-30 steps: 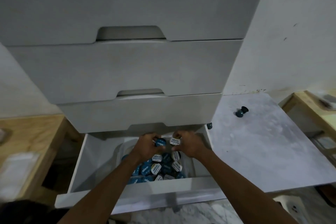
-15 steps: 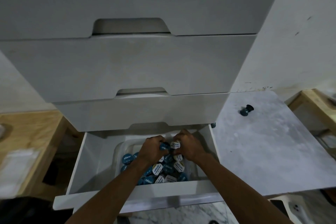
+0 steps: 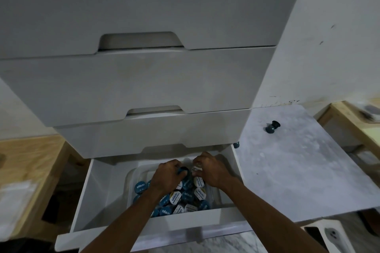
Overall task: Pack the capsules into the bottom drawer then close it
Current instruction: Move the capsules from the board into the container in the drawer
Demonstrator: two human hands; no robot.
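Observation:
The white bottom drawer (image 3: 96, 197) stands pulled open. Inside it sits a clear plastic tray (image 3: 131, 176) heaped with several blue and white capsules (image 3: 176, 199). Both my hands are down in the drawer above the heap. My left hand (image 3: 166, 174) grips a blue capsule (image 3: 183, 170). My right hand (image 3: 209, 168) pinches a white-lidded capsule (image 3: 196, 169). Two dark blue capsules (image 3: 272, 126) lie on the grey marble board to the right. Another capsule (image 3: 236, 144) peeks out at the drawer's back right corner.
Closed white drawers (image 3: 131, 82) with cut-out handles rise above the open one. A grey marble board (image 3: 298, 170) lies to the right. Wooden surfaces (image 3: 28, 160) flank both sides. A white wall (image 3: 329, 37) stands behind.
Both hands stay in the drawer over the tray, each still holding its capsule; they have shifted only slightly while the camera moved.

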